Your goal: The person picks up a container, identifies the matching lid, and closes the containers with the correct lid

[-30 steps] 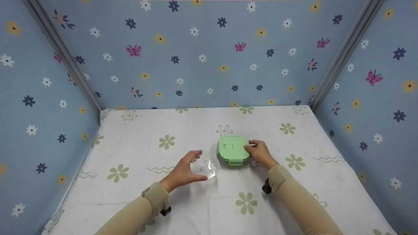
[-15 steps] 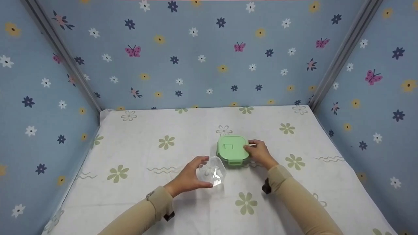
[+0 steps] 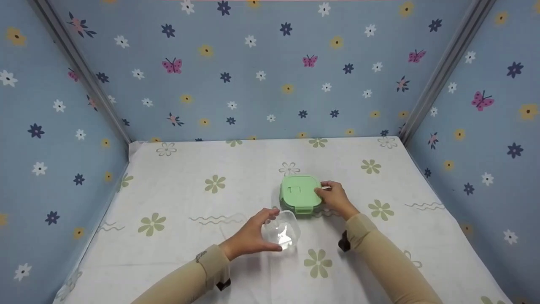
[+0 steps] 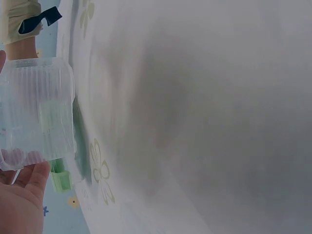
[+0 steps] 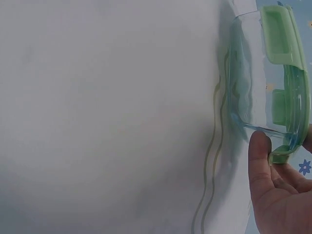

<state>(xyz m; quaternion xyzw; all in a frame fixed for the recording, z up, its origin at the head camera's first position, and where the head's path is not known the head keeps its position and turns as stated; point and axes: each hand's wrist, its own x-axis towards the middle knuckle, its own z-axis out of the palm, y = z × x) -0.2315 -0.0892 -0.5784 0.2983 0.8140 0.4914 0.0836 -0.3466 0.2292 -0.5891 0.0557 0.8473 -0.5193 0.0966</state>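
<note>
A clear, ribbed plastic box [image 3: 283, 232] is held between the thumb and fingers of my left hand [image 3: 252, 237]. Its ribbed side [image 4: 36, 107] fills the left of the left wrist view, and whether it touches the cloth is hard to tell. Just beyond it, a glass food container with a light green clip lid [image 3: 301, 192] rests on the cloth, lid on. My right hand [image 3: 336, 198] grips this container at its right side, thumb on the lid's edge. In the right wrist view, fingers [image 5: 261, 156] press against the glass [image 5: 248, 83] beneath a side clip.
A white cloth with green flowers [image 3: 202, 274] covers the table. Blue flowered panels [image 3: 261, 55] rise at the back and both sides, with grey posts [image 3: 84, 76] in the corners.
My left hand has moved the clear plastic box toward me and to the right, now nearer the front of the green-lidded container. My right hand and that container have stayed put.
</note>
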